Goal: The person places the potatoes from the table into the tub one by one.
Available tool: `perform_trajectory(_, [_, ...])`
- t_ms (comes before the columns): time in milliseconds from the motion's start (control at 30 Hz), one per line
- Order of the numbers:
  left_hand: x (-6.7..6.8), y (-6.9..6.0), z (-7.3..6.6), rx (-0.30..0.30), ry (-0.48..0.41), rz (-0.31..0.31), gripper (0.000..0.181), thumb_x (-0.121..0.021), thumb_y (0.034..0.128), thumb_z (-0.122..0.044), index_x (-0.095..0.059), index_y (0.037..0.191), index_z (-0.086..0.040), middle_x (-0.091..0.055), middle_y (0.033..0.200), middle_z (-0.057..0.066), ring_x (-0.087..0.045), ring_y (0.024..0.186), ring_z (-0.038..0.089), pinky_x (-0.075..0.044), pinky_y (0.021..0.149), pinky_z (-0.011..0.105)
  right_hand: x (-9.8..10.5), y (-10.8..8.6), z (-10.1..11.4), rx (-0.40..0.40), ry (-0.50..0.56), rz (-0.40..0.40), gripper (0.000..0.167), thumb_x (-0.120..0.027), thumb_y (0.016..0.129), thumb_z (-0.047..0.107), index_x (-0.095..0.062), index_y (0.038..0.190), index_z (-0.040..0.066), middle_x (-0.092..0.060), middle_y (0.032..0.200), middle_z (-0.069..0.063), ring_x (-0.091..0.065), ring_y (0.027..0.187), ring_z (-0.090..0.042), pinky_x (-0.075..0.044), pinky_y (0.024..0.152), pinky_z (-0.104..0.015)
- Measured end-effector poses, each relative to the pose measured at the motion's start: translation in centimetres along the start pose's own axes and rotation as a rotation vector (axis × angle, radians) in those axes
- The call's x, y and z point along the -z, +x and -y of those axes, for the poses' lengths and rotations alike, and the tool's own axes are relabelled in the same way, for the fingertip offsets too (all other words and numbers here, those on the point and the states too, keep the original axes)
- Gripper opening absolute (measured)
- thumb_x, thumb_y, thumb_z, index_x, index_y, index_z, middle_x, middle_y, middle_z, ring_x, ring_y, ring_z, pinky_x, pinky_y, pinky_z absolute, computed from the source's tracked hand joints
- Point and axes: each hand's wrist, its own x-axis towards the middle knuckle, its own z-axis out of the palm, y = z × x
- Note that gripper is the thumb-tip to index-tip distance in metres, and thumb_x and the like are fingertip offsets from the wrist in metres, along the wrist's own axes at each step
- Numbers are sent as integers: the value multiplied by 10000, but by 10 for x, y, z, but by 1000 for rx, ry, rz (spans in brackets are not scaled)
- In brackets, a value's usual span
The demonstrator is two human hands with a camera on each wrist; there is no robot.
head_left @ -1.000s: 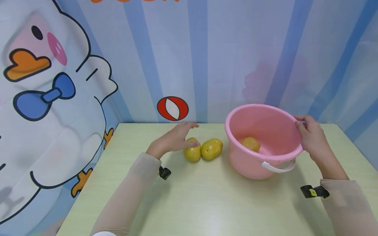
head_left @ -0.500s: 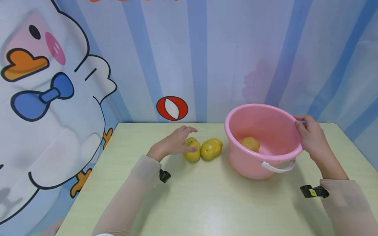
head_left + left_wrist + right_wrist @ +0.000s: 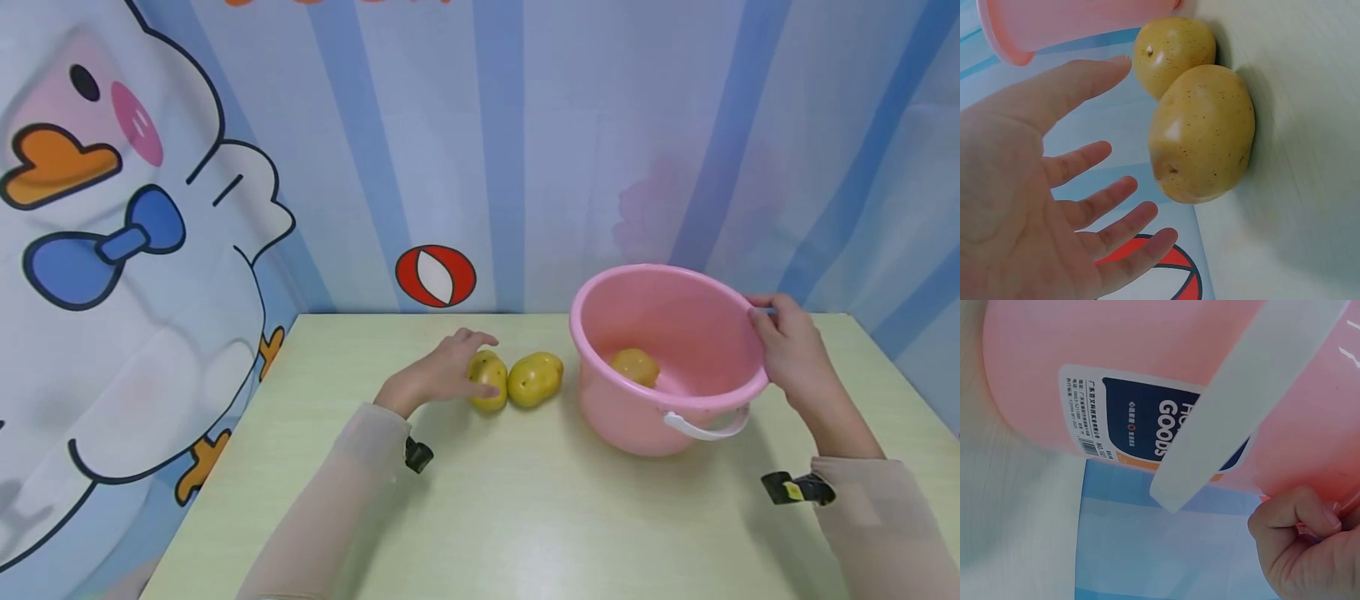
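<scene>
Two yellow potatoes lie side by side, the left potato (image 3: 488,382) touching the right potato (image 3: 536,379). Around the left one the left hand (image 3: 442,369) is spread, thumb and fingers apart; the left wrist view shows a gap between this hand (image 3: 1035,206) and the nearer potato (image 3: 1202,134). A pink bucket (image 3: 652,417) stands right of them with one potato (image 3: 635,367) inside. Its right rim is gripped by the right hand (image 3: 797,350). In the right wrist view, that hand (image 3: 1310,550) has curled fingers at the rim, beyond the white handle (image 3: 1241,394).
The pale table (image 3: 525,517) extends in front of the potatoes and bucket. Behind it hangs a blue-and-white striped backdrop (image 3: 555,167) with a cartoon duck at left. The bucket's white handle (image 3: 705,429) hangs at its front.
The left hand has lowered slightly beside the left potato. The right hand keeps its grip on the bucket rim, and the bucket stays in place.
</scene>
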Motion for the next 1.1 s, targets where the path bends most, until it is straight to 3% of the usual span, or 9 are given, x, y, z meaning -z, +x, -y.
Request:
perform_trajectory(833, [-12, 4, 3, 37, -43, 41, 769, -829, 826, -293, -458, 1477, -122, -341, 1488, 117, -353, 1294, 309, -387, 1054, 515, 0, 3, -4, 34, 12, -3, 522, -266, 1100, 241, -312, 1442, -152, -522, 1134, -349, -597, 683, -58, -533, 551, -259])
perform_trajectory(1100, [-14, 5, 2, 53, 5, 44, 768, -837, 820, -304, -466, 1470, -130, -340, 1488, 120, -351, 1285, 304, -405, 1040, 502, 0, 3, -5, 30, 22, 1, 527, -262, 1100, 243, -301, 1448, -150, -517, 1139, -352, -607, 669, -74, -536, 544, -267])
